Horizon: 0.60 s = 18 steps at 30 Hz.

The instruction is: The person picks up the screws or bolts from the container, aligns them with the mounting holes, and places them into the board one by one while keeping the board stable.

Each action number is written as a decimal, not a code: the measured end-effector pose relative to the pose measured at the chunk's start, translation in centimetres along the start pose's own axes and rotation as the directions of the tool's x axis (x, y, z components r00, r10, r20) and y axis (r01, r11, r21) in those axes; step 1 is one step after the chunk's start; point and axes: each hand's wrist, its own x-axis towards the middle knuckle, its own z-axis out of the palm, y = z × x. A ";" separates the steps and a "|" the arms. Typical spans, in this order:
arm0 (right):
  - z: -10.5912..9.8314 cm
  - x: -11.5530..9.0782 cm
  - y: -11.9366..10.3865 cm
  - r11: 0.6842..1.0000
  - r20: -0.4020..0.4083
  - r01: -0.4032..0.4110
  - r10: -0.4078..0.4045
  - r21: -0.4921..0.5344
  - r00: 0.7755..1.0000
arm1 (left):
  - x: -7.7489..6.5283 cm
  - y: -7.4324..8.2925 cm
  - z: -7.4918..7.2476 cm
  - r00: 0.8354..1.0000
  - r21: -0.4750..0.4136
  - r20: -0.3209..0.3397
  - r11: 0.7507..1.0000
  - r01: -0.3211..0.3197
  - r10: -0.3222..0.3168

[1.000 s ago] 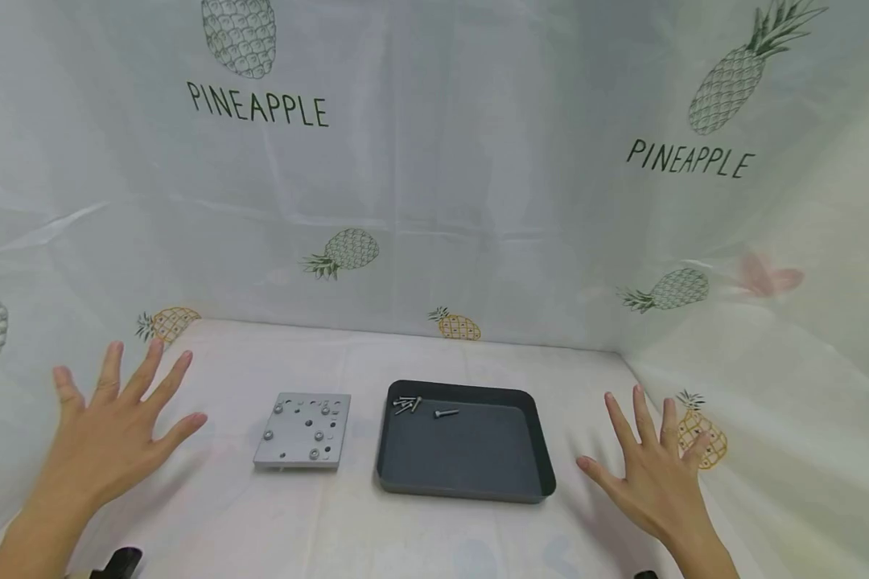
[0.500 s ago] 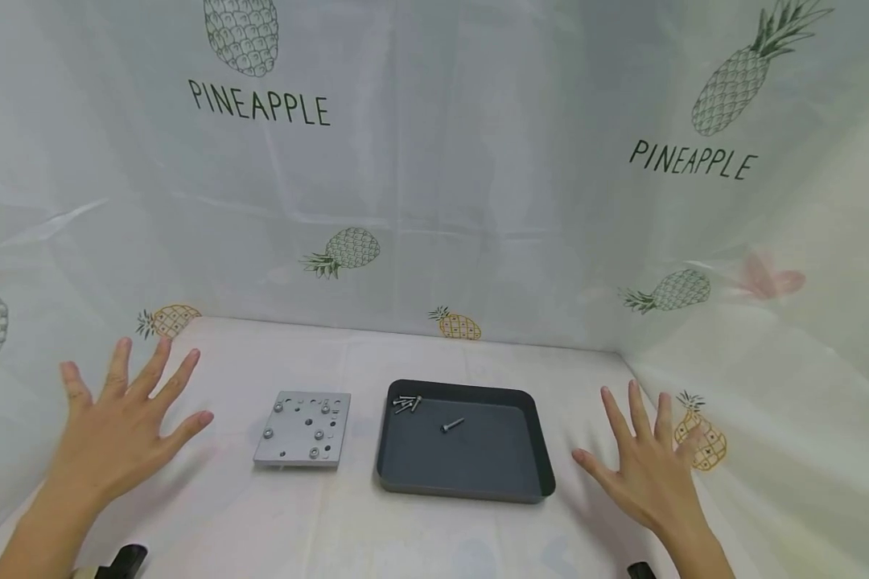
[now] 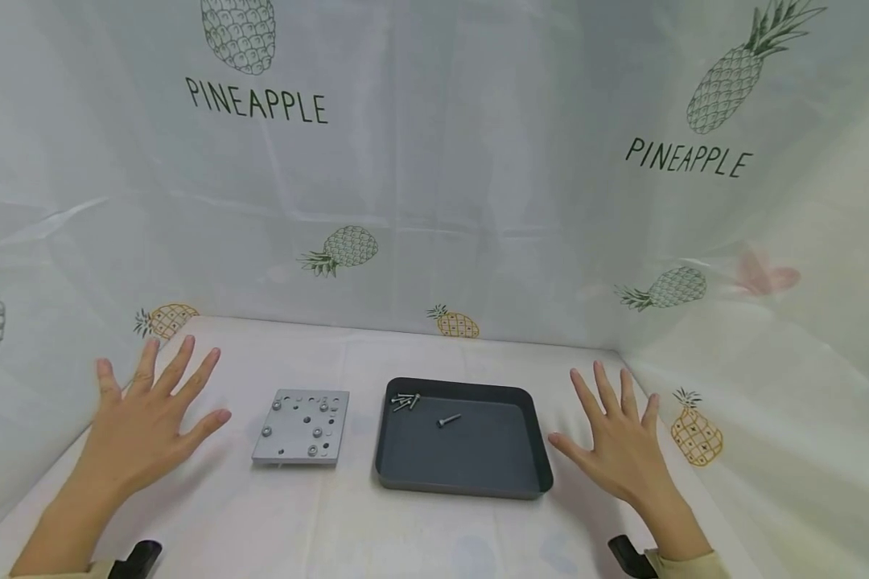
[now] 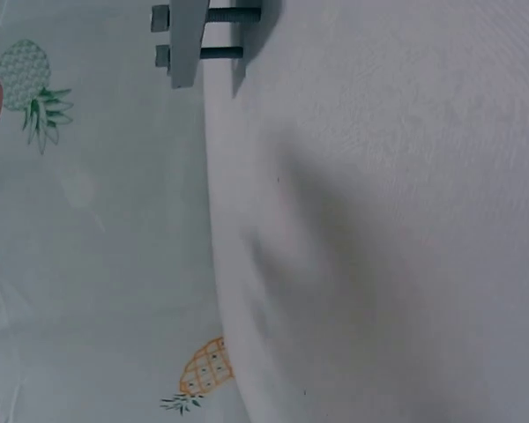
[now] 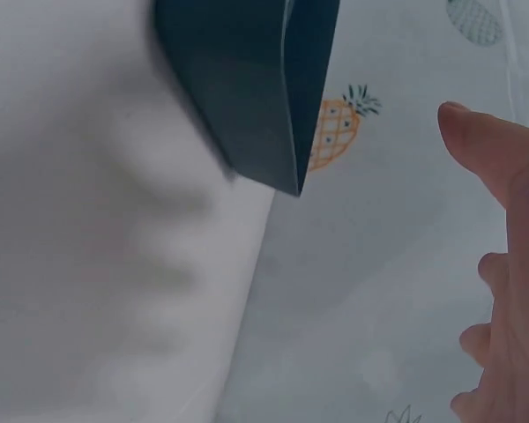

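A square metal plate (image 3: 300, 430) with holes and several bolts standing in it sits left of centre. In the left wrist view, bolt shanks (image 4: 234, 15) stick out below the plate (image 4: 188, 44). To its right lies a dark grey tray (image 3: 463, 466). Inside are a small pile of bolts (image 3: 404, 400) at the far left corner and one single bolt (image 3: 449, 420). My left hand (image 3: 141, 434) hovers left of the plate, fingers spread, holding nothing. Right of the tray, my right hand (image 3: 623, 450) is raised with spread fingers and holds nothing. Neither touches anything.
A white cloth (image 3: 405, 539) covers the table. Behind and at both sides hangs a pale curtain (image 3: 434, 161) printed with pineapples. The tray's side wall (image 5: 229, 79) rises close by in the right wrist view. Black wrist devices (image 3: 136, 559) show at the bottom.
Both hands have moved inward, the left one to the right and the right one to the left. The single bolt has shifted and turned slightly in the tray. The plate stays put.
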 end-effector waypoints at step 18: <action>0.0 6.0 -4.6 0.980 0.033 0.160 -0.165 0.119 0.986 | 0.0 3.0 0.7 1.000 -0.185 0.000 0.983 0.019 -0.019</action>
